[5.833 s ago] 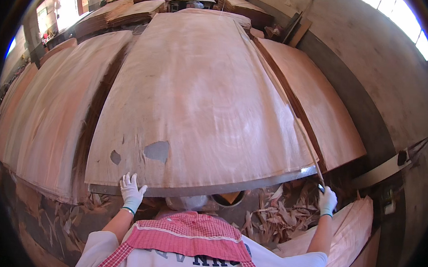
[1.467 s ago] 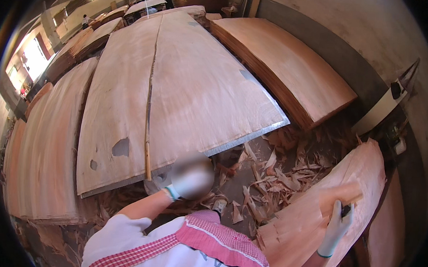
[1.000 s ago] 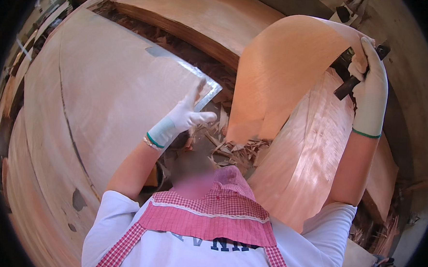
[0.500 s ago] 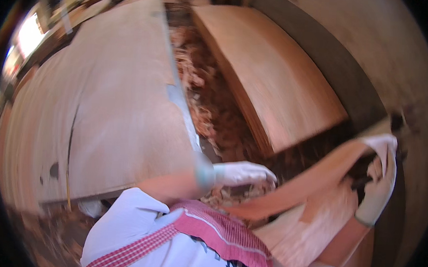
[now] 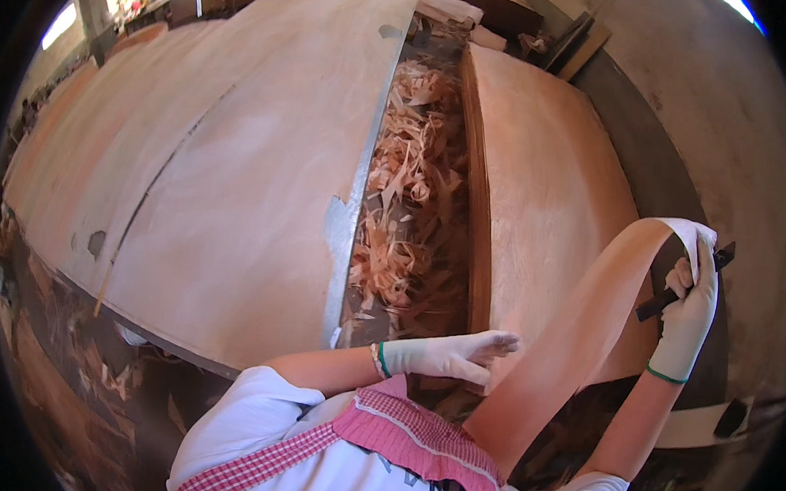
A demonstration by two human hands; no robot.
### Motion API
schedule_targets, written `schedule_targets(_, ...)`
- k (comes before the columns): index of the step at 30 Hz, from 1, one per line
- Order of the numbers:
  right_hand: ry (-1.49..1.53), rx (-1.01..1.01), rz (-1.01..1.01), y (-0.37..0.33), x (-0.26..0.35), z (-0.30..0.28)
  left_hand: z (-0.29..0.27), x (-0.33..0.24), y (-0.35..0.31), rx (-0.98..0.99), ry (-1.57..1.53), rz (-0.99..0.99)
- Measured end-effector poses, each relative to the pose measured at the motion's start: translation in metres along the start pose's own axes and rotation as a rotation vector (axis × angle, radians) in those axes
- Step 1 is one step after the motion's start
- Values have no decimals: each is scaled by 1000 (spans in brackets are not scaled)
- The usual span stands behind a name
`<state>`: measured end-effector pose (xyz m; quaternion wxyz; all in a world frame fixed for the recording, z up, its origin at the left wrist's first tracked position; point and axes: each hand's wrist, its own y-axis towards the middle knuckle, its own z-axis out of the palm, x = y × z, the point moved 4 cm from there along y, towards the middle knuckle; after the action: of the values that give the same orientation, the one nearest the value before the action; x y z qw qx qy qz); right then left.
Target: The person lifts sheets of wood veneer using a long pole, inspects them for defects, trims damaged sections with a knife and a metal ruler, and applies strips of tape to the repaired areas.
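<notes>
My right hand (image 5: 687,310), in a white glove with a green cuff, is raised at the right. It is closed on the end of a long, thin strip of wood veneer (image 5: 585,318). A slim black tool (image 5: 659,304) is held in the same hand; its kind is not clear. The strip arches over the hand and hangs down in front of my body. My left hand (image 5: 458,354), gloved too, reaches rightward with its fingers stretched out and nothing in them. It is beside the strip, near the low corner of a thick stack of veneer sheets (image 5: 539,173).
A wide table at the left carries large, pale veneer sheets (image 5: 264,159) with a dark gap between two of them. Between table and stack lies a heap of curled veneer scraps (image 5: 410,175). More scraps (image 5: 93,381) litter the floor at the lower left.
My view has turned, so the stack and table stand more upright. The veneer strip now arches higher and stretches longer from my right hand. The left hand stays near the strip.
</notes>
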<state>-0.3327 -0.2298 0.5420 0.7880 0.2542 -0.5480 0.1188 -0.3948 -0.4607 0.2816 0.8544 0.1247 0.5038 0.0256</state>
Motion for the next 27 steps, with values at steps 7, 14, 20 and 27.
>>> schedule_targets(7,61,201,132,161,-50,76,-87,-26,71,-161,4,-79)
schedule_targets(14,283,564,141,284,-115,207,-213,-52,74,-554,-18,62)
schedule_targets(20,447,646,267,399,-157,314,-342,-139,69,-1028,415,-14)
schedule_targets(27,433,935,339,571,-243,396,-430,-327,8,-1726,1048,-25)
